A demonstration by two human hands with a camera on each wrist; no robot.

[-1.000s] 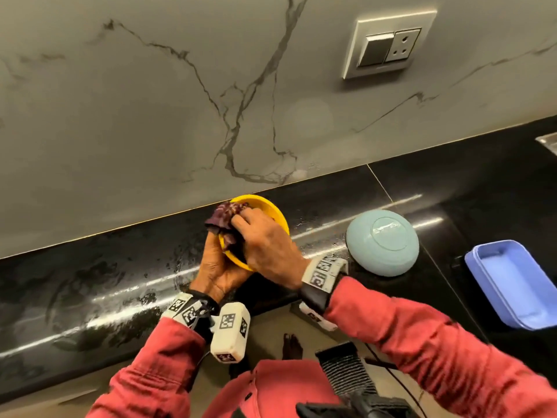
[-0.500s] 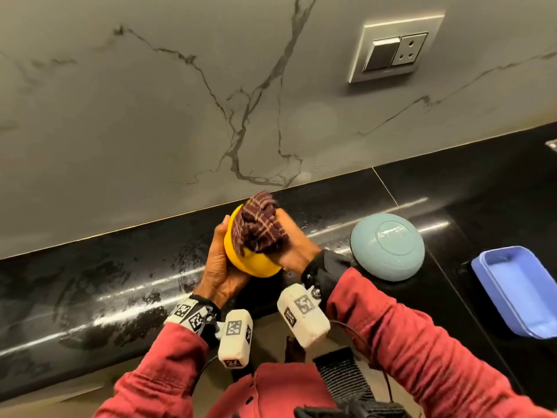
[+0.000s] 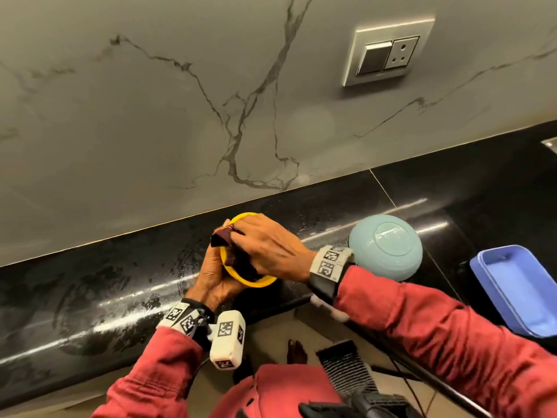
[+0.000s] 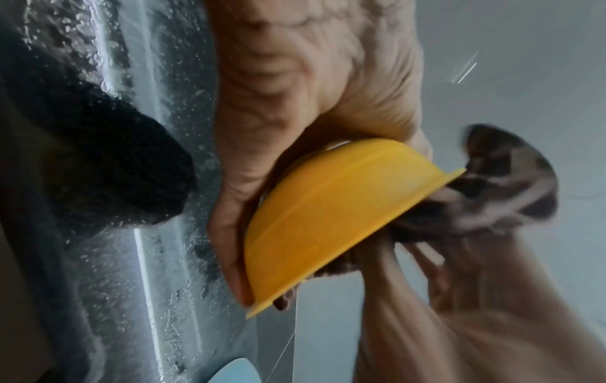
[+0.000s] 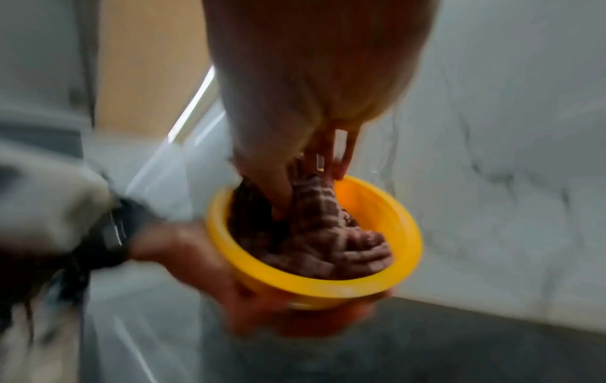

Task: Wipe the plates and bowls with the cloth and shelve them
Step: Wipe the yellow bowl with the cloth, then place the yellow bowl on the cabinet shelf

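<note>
Yellow bowl [image 3: 241,277]: cupped in left hand [image 3: 215,279] fingers; right hand [image 3: 271,251] fingers pinch cloth [image 5: 315,233] inside (wiping step); next, likely shelving, needs cloth withdrawn

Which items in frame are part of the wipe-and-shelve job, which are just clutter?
In the job:
- yellow bowl, held in the left hand
- checked cloth, pressed inside it by the right hand
- pale blue bowl, upside down on the counter
- blue tray

Lying about:
- wall switch and socket
</note>
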